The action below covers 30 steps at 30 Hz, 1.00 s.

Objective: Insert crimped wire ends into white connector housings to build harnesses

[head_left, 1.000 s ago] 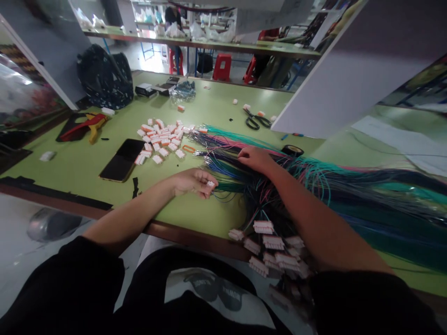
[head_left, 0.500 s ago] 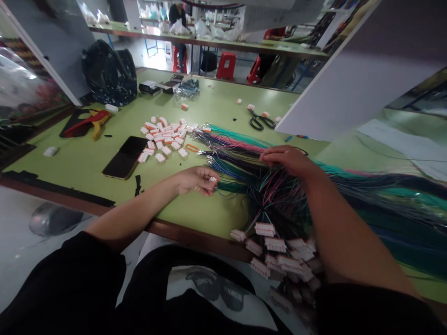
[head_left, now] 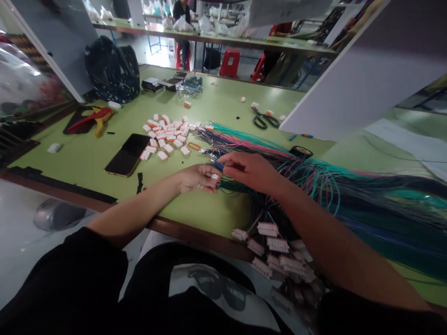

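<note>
My left hand [head_left: 199,178] is closed in a pinch around a small white connector housing [head_left: 214,177], above the table's near part. A thin wire trails from beneath that housing. Just right of it, my right hand [head_left: 249,170] reaches over the wire bundles, thumb and forefinger slightly apart at the ends of the blue wires [head_left: 218,165]. Teal wires [head_left: 237,131] and pink wires [head_left: 258,143] lie behind this hand. Below it, several wired connectors [head_left: 267,229] hang over the table edge. A pile of loose white-and-orange connectors [head_left: 167,135] lies beyond my left hand.
A phone [head_left: 127,155] lies beside the pile. Black-handled scissors [head_left: 264,120], black tape [head_left: 301,151] and a red-and-yellow tool [head_left: 93,119] rest on the green table [head_left: 195,209]. A white panel [head_left: 352,70] stands at the right. One person [head_left: 181,11] is at a far table.
My right hand has moved left, from over the middle of the bundles to the blue wire ends near my left hand. My left hand still pinches the housing. The view has shifted slightly.
</note>
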Each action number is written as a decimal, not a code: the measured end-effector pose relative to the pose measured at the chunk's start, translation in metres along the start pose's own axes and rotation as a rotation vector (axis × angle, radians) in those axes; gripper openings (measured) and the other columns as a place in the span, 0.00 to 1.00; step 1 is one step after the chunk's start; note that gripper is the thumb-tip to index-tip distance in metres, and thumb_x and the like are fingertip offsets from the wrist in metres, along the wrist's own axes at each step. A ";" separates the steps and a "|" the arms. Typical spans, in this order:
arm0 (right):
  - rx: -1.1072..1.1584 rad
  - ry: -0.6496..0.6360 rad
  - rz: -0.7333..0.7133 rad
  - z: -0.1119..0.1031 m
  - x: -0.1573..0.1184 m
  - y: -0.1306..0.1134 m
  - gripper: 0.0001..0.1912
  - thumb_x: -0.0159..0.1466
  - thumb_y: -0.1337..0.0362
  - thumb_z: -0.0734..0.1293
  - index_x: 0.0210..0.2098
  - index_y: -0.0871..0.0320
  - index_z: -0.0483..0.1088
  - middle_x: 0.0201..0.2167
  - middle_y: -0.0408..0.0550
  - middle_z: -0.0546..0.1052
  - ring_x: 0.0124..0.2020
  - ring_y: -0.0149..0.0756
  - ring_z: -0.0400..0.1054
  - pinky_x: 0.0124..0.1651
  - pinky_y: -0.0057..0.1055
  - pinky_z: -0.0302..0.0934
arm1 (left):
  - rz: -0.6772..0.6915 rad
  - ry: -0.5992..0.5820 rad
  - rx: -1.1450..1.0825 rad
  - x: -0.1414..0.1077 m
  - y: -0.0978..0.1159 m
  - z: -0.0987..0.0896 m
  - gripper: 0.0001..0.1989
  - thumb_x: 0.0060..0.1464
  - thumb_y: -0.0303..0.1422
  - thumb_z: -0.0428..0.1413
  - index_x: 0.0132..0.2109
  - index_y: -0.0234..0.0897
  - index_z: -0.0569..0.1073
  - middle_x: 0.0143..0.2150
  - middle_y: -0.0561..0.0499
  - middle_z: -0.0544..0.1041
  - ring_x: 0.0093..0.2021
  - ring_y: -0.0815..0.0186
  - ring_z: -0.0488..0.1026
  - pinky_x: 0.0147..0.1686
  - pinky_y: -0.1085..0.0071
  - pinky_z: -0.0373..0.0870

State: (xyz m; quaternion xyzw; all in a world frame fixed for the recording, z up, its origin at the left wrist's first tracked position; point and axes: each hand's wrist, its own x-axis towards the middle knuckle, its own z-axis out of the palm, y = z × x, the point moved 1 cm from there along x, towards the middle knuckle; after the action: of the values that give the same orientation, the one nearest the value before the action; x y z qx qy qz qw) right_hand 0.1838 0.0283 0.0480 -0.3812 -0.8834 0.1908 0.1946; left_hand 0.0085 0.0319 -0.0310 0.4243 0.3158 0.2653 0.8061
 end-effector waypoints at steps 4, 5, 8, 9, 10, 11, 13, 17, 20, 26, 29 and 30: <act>0.103 0.092 0.028 0.007 -0.005 -0.006 0.13 0.59 0.60 0.60 0.34 0.59 0.74 0.26 0.44 0.75 0.25 0.28 0.63 0.30 0.25 0.53 | 0.055 -0.015 -0.060 -0.001 0.001 0.001 0.21 0.32 0.25 0.69 0.36 0.31 0.71 0.28 0.55 0.75 0.27 0.72 0.74 0.32 0.74 0.71; 0.133 0.089 0.050 0.007 -0.006 -0.003 0.14 0.59 0.59 0.60 0.33 0.60 0.74 0.24 0.43 0.74 0.24 0.28 0.62 0.29 0.25 0.52 | 0.071 -0.016 -0.070 -0.001 0.001 0.001 0.21 0.33 0.25 0.69 0.37 0.31 0.71 0.28 0.55 0.75 0.27 0.72 0.74 0.33 0.74 0.71; 0.196 -0.013 0.128 0.008 -0.008 0.009 0.13 0.57 0.60 0.61 0.32 0.60 0.74 0.19 0.41 0.70 0.20 0.26 0.59 0.26 0.25 0.50 | 0.116 -0.014 -0.074 0.000 0.001 0.001 0.18 0.37 0.25 0.67 0.38 0.31 0.71 0.27 0.54 0.76 0.27 0.73 0.74 0.34 0.73 0.71; 0.214 -0.043 0.154 0.009 -0.009 0.012 0.12 0.55 0.60 0.62 0.32 0.60 0.74 0.18 0.39 0.69 0.19 0.25 0.57 0.25 0.24 0.49 | 0.128 -0.015 -0.068 0.000 0.000 0.001 0.17 0.39 0.25 0.66 0.38 0.31 0.71 0.27 0.54 0.76 0.27 0.73 0.74 0.34 0.73 0.71; 0.231 -0.056 0.174 0.010 -0.009 0.014 0.11 0.54 0.60 0.63 0.31 0.59 0.73 0.17 0.38 0.68 0.18 0.25 0.56 0.24 0.24 0.49 | 0.136 -0.018 -0.062 0.001 0.000 0.001 0.16 0.39 0.25 0.66 0.38 0.31 0.71 0.27 0.54 0.76 0.27 0.73 0.74 0.35 0.73 0.71; 0.244 -0.050 0.188 0.010 -0.009 0.015 0.10 0.53 0.61 0.63 0.30 0.59 0.72 0.17 0.38 0.67 0.18 0.25 0.56 0.24 0.24 0.49 | 0.142 -0.022 -0.058 0.002 0.000 0.001 0.16 0.40 0.25 0.65 0.38 0.31 0.71 0.27 0.54 0.76 0.28 0.73 0.74 0.35 0.74 0.71; 0.252 -0.003 0.191 0.011 -0.009 0.014 0.07 0.52 0.62 0.63 0.26 0.59 0.71 0.18 0.39 0.68 0.20 0.25 0.58 0.25 0.24 0.50 | 0.150 -0.026 -0.061 0.002 -0.001 0.000 0.16 0.40 0.25 0.65 0.38 0.32 0.71 0.27 0.54 0.76 0.28 0.73 0.74 0.35 0.75 0.71; 0.132 0.086 0.132 0.009 -0.009 0.010 0.06 0.50 0.65 0.62 0.22 0.59 0.69 0.20 0.42 0.70 0.22 0.27 0.60 0.28 0.25 0.52 | 0.146 -0.029 -0.088 0.002 -0.001 0.001 0.17 0.38 0.25 0.66 0.37 0.32 0.72 0.27 0.54 0.76 0.27 0.73 0.75 0.32 0.77 0.71; 0.007 0.078 0.090 0.008 -0.009 0.009 0.05 0.49 0.67 0.61 0.20 0.59 0.68 0.20 0.42 0.70 0.23 0.27 0.60 0.29 0.25 0.52 | 0.134 -0.018 -0.097 0.001 -0.001 0.002 0.18 0.36 0.25 0.67 0.37 0.32 0.71 0.27 0.54 0.76 0.26 0.73 0.75 0.31 0.77 0.71; -0.148 0.016 0.143 0.009 -0.008 0.006 0.05 0.48 0.68 0.61 0.20 0.59 0.69 0.21 0.44 0.71 0.23 0.28 0.60 0.29 0.26 0.50 | 0.134 -0.014 -0.055 0.002 -0.002 0.001 0.15 0.41 0.24 0.64 0.39 0.31 0.71 0.27 0.54 0.76 0.27 0.72 0.75 0.34 0.75 0.71; -0.230 0.003 0.160 0.010 -0.009 0.002 0.06 0.49 0.68 0.61 0.22 0.59 0.70 0.23 0.44 0.72 0.25 0.29 0.61 0.30 0.26 0.50 | 0.128 0.001 -0.051 0.002 -0.002 0.001 0.16 0.40 0.25 0.65 0.38 0.31 0.71 0.26 0.54 0.76 0.27 0.73 0.75 0.32 0.76 0.71; -0.263 0.004 0.161 0.010 -0.009 0.001 0.07 0.50 0.68 0.61 0.23 0.59 0.71 0.23 0.45 0.72 0.25 0.30 0.61 0.30 0.26 0.50 | 0.123 0.007 -0.055 0.001 -0.001 0.001 0.16 0.40 0.25 0.65 0.38 0.31 0.71 0.26 0.53 0.76 0.26 0.73 0.75 0.31 0.77 0.71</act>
State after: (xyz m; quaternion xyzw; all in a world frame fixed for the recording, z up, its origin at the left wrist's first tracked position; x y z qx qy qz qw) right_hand 0.1855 0.0203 0.0368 -0.4734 -0.8670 0.0876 0.1286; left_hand 0.0106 0.0314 -0.0320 0.4197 0.2846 0.3244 0.7985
